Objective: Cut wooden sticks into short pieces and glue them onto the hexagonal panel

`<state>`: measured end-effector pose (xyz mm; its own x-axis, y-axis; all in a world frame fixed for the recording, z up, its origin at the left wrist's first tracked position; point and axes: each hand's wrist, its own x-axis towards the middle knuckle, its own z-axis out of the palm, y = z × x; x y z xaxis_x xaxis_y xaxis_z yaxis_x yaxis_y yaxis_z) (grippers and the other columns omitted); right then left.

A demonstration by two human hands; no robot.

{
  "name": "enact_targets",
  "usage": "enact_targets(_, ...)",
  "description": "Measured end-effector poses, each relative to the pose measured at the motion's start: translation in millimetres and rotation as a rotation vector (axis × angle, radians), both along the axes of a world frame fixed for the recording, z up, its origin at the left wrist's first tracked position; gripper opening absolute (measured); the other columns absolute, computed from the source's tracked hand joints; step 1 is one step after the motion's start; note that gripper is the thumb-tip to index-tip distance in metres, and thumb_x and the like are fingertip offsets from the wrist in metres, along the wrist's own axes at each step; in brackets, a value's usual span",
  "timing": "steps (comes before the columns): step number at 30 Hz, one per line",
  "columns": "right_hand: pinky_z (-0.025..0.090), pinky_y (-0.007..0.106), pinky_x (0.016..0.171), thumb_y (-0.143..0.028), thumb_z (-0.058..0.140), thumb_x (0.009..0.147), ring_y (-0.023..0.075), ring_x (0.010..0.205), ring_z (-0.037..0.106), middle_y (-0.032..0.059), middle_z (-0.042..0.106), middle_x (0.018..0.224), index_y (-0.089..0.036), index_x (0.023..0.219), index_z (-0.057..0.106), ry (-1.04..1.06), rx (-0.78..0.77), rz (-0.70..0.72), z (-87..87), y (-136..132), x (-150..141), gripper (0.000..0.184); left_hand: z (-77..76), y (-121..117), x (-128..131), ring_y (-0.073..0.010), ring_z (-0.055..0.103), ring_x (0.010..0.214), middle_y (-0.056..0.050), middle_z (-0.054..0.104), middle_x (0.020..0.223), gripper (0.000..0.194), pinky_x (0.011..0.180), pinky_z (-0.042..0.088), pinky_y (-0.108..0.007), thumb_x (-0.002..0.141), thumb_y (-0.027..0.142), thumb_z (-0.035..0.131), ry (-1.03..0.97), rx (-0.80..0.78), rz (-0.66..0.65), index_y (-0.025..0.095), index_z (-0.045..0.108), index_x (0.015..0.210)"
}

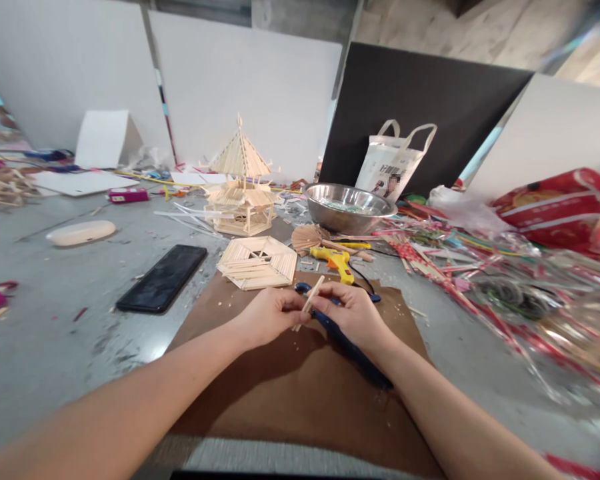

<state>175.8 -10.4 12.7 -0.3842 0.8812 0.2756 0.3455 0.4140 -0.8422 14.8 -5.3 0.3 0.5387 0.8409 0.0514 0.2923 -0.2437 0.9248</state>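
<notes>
A few short, thin wooden sticks (313, 295) are pinched between the fingertips of both hands above a brown board. My left hand (275, 315) is closed on their lower part. My right hand (356, 312) grips them from the other side, thumb and forefinger together. Beneath the right hand lies a dark blue-handled tool (355, 353), partly hidden, so its kind cannot be made out. Just beyond the left hand rests a flat hexagonal stick panel (257, 263) with an opening in its middle.
The brown board (260, 400) lies on a grey table. Behind are a stick pagoda model (240, 193), a yellow glue gun (334, 260) and a steel bowl (350, 208). A black phone (163, 278) lies left; plastic wrappers and strips (480, 267) clutter the right.
</notes>
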Motion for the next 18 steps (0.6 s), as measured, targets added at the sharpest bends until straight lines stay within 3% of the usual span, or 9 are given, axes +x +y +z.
enact_targets(7, 0.038, 0.02, 0.061, -0.023, 0.051, 0.072, 0.0102, 0.064, 0.054, -0.0015, 0.061, 0.068, -0.019, 0.072, 0.061, -0.174, 0.144, -0.001, 0.3, -3.2, -1.3, 0.011, -4.4, 3.3, -5.3, -0.0064, 0.04, 0.045, 0.003, 0.049, 0.05, 0.027, 0.044, 0.031, -0.017, 0.067, 0.036, 0.049, 0.164, 0.018, -0.003, 0.013, 0.062, 0.066)
enact_targets(18, 0.036, 0.021, 0.057, -0.025, 0.052, 0.071, 0.0098, 0.059, 0.051, -0.001, 0.06, 0.062, -0.018, 0.068, 0.062, -0.276, 0.243, -0.015, 1.4, -3.3, 1.1, 0.013, -2.2, 0.7, -3.1, -0.004, 0.038, 0.04, 0.004, 0.044, 0.044, 0.027, 0.041, 0.03, -0.014, 0.071, 0.034, 0.046, 0.184, 0.118, -0.025, 0.012, 0.06, 0.061)
